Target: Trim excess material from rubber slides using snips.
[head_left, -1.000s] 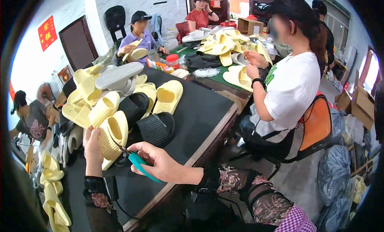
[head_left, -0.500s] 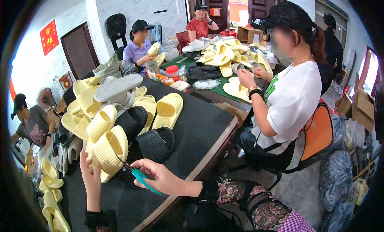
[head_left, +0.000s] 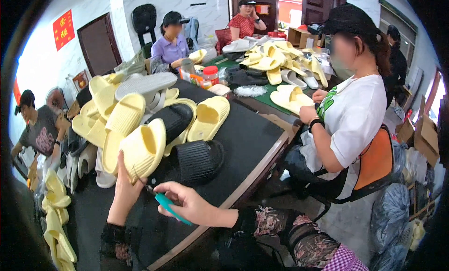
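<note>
My left hand grips a pale yellow ribbed slide slipper by its near end, tilted up over the dark table. Close beside it, my right hand is closed around teal-handled snips. Their dark tip points at the slipper's near edge; whether it touches cannot be made out. Just right of the held slipper lies a black ribbed slipper. Behind it are another yellow slipper, a grey slipper lying sole up, and a heap of more yellow ones.
A co-worker in a white shirt sits at right on an orange-backed chair, hands at a yellow slipper. More people sit around the tables. A red-lidded jar stands at the far edge. Yellow slippers pile at lower left.
My left hand has moved right and up and now grips the yellow slipper, which is lifted and turned. The snips stay in my right hand. The view has shifted slightly.
</note>
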### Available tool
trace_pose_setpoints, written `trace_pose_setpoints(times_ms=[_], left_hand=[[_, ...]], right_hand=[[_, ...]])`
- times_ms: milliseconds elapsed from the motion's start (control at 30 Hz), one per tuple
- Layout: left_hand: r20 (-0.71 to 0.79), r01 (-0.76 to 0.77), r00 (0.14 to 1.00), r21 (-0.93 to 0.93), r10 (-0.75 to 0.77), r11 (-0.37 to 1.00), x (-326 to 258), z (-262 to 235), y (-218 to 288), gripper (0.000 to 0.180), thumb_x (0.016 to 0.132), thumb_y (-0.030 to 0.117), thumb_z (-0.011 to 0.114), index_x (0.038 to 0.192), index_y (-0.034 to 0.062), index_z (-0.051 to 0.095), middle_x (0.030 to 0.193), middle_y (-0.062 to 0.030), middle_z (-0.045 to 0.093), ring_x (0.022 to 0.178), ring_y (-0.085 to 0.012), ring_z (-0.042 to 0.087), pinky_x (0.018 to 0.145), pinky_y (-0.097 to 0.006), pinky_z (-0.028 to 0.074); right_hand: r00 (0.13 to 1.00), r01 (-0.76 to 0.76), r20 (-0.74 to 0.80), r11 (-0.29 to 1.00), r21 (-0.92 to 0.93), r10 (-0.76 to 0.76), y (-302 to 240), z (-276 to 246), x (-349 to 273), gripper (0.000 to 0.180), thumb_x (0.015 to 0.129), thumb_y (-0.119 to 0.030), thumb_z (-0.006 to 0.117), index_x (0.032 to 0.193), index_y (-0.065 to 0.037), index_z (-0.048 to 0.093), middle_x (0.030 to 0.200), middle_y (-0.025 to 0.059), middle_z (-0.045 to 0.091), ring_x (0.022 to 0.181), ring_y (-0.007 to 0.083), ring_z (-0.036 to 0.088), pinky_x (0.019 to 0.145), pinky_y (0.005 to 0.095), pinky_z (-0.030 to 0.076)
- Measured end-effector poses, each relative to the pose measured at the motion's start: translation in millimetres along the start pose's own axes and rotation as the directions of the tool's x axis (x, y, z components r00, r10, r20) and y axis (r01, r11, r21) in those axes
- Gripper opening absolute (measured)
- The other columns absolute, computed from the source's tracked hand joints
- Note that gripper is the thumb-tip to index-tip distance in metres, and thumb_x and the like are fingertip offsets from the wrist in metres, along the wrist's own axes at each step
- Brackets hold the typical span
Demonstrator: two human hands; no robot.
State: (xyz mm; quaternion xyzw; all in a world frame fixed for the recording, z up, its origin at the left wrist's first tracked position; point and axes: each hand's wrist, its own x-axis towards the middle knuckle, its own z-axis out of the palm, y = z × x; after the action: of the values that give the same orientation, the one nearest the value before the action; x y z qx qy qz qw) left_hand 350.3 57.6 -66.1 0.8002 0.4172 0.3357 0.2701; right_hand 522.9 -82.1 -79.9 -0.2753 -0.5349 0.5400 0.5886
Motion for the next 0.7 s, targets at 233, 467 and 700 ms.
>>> trace_pose_setpoints(times_ms=[233,467,700], left_hand=[[-0.101,-0.298,0.940,0.224,0.326,0.928,25.8,20.5,6.8,0.094,0.068,0.012,0.074,0.142,0.0007,0.017,0.138,-0.0272,0.035,0.129,-0.0395,0.034,0.107,-0.039,0.029],[-0.168,-0.155,0.964,0.282,0.208,0.947,38.2,33.9,12.7,0.098,0.067,0.028,0.077,0.144,0.0152,0.019,0.129,-0.0212,0.045,0.116,-0.0418,0.046,0.095,-0.051,0.037],[-0.288,-0.135,0.922,0.385,0.258,0.913,46.9,72.8,20.1,0.093,0.067,0.035,0.076,0.143,0.0272,0.023,0.122,-0.0201,0.048,0.105,-0.0404,0.050,0.083,-0.054,0.042]], right_hand=[[0.999,0.042,0.000,0.999,0.005,-0.042,-0.7,7.7,11.1,0.039,0.090,0.001,0.052,0.127,-0.002,0.039,0.084,0.0055,0.056,0.060,0.0042,0.049,0.052,0.0166,0.042],[0.997,-0.073,0.031,0.997,-0.026,0.074,-10.6,35.0,17.6,0.040,0.089,-0.003,0.056,0.126,-0.004,0.040,0.081,0.0040,0.054,0.057,0.0039,0.047,0.046,0.0161,0.039],[0.994,-0.102,-0.028,0.995,0.001,0.102,-15.4,50.8,9.4,0.042,0.086,0.000,0.057,0.125,-0.003,0.042,0.086,0.0031,0.058,0.061,0.0039,0.050,0.052,0.0161,0.041]])
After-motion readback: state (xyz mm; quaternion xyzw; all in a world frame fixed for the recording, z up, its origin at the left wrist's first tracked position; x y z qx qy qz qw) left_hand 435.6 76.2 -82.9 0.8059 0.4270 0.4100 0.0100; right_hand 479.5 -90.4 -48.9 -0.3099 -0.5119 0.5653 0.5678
